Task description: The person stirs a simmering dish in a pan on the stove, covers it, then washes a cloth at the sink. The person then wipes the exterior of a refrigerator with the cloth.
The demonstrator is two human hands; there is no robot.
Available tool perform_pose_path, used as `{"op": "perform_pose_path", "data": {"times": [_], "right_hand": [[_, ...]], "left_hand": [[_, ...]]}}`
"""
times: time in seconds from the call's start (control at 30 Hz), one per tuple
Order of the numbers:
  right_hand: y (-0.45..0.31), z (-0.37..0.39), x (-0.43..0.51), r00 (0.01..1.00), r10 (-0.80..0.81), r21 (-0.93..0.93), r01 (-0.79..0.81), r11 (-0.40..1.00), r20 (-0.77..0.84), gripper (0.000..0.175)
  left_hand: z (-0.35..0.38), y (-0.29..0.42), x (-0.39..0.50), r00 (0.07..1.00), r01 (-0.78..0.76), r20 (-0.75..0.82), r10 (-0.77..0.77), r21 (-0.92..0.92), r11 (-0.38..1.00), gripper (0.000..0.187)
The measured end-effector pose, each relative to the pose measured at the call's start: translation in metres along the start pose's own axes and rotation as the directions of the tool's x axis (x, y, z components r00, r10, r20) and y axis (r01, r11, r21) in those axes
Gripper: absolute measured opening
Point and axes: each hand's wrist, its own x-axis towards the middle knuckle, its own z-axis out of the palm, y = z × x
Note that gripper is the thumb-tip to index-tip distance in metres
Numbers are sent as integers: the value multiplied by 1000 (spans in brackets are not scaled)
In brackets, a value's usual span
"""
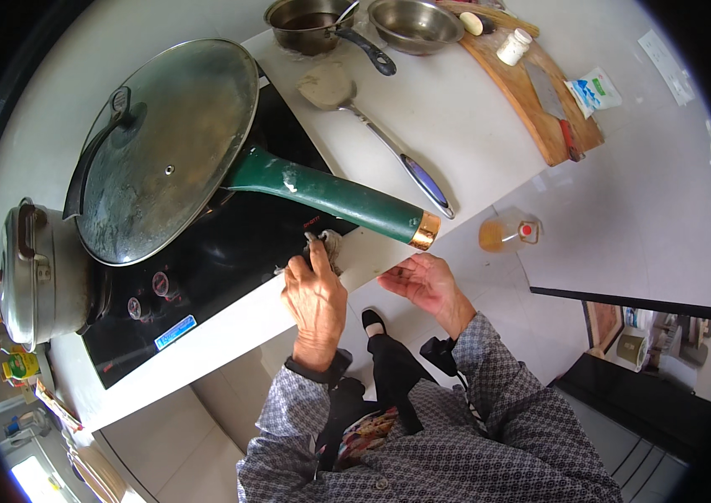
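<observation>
My left hand [314, 295] presses a crumpled grey cloth [331, 245] against the front edge of the black glass cooktop [204, 302]. Palm turned up and fingers slightly curled, my right hand [421, 283] is at the white counter's edge and holds nothing that I can see. Just above both hands extends the green handle [330, 198] of a pan, with a copper-coloured end cap. A domed glass lid [167, 151], fogged inside, covers the pan on the cooktop. To the left stands a lidded metal pot [47, 276].
A spatula [393, 144] lies on the white counter. Beyond it are a saucepan [302, 38] and a metal bowl [415, 25]. A wooden cutting board [519, 94] bears a cleaver [547, 94] and a white jar [513, 47]. An oil jug [506, 234] stands on the floor.
</observation>
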Motion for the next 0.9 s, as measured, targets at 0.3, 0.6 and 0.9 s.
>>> {"op": "perform_pose_path", "data": {"times": [0.3,0.6,0.9], "right_hand": [[-1,-14,7,997,36,32,-34,999,-72,35],[2,-46,6,972,-107,-83,127,988,211,41],[-11,-44,16,961,68,-147,-29,989,268,32]], "left_hand": [[24,33,11,938,-341,133,320,196,919,26],[3,57,-22,924,-295,188,334,-211,932,30],[4,41,-39,984,-106,138,116,-76,991,35]]}}
